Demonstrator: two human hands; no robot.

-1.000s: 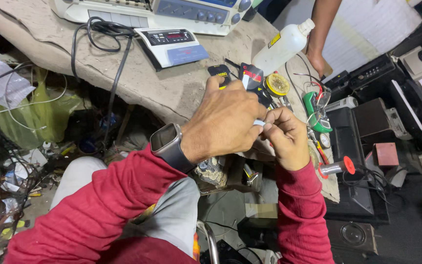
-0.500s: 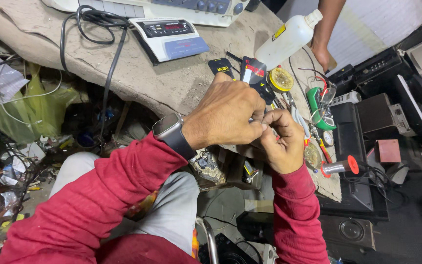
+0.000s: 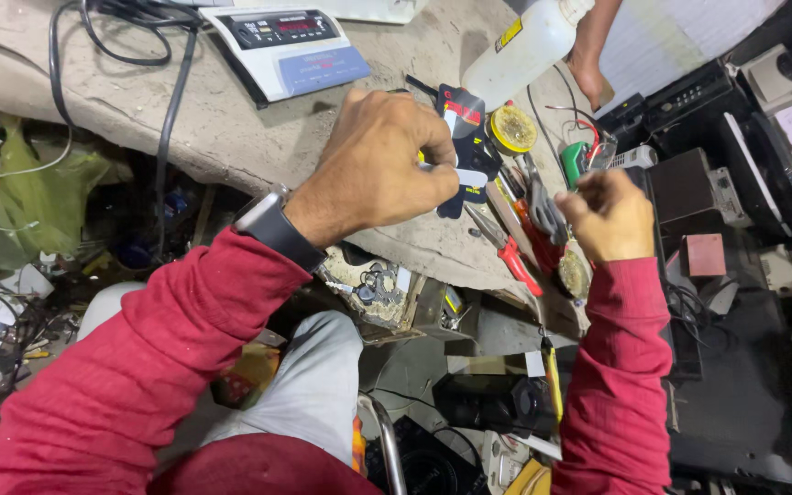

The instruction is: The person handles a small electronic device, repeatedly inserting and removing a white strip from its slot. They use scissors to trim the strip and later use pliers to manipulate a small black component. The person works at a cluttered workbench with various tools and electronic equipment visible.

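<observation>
1. Hands once joined at centre frame have parted: left hand keeps a clenched grip on a small white part.
2. Right hand, fist closed on nothing visible, hovers beside red-handled pliers at the surface edge.

I count two own hands, left and right, one co-worker's hand, one bottle, one meter, one watch.

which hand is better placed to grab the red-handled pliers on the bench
Right, probably. The right hand hovers just beside the red-handled pliers and looks free, while the left hand sits farther off, pinching a small pale part.
</observation>
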